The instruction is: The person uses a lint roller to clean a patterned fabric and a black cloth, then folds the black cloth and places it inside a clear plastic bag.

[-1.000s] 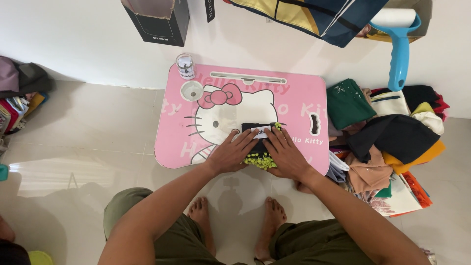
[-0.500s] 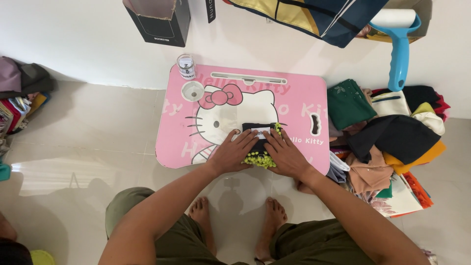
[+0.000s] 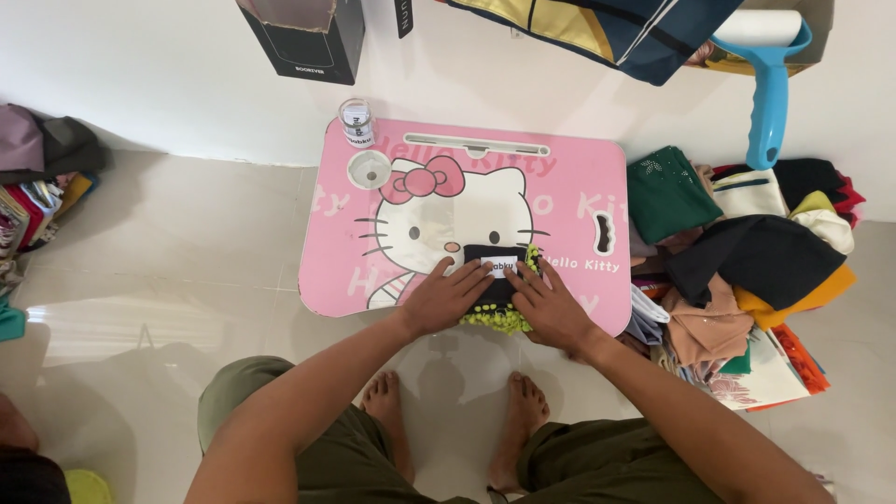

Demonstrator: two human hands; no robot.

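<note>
A small pink lap table [image 3: 579,191] with a cartoon cat printed on it stands on the tiled floor in front of me. Near its front edge lies a folded yellow-green cloth [image 3: 499,320] with a black card [image 3: 485,254] bearing a white label on top. My left hand [image 3: 446,297] lies flat on the left side of the card and cloth, fingers pointing up and right. Pressing on the right side, my right hand [image 3: 549,306] has its fingers spread. Both palms hide most of the cloth.
A small clear jar [image 3: 356,122] stands at the table's back left corner beside a round cup recess [image 3: 370,170]. A heap of folded clothes [image 3: 747,252] lies right of the table. A blue lint roller [image 3: 767,89] and a black box [image 3: 308,33] are by the wall.
Both hands stay pressed on the card and cloth; they have barely shifted. Nothing else has moved.
</note>
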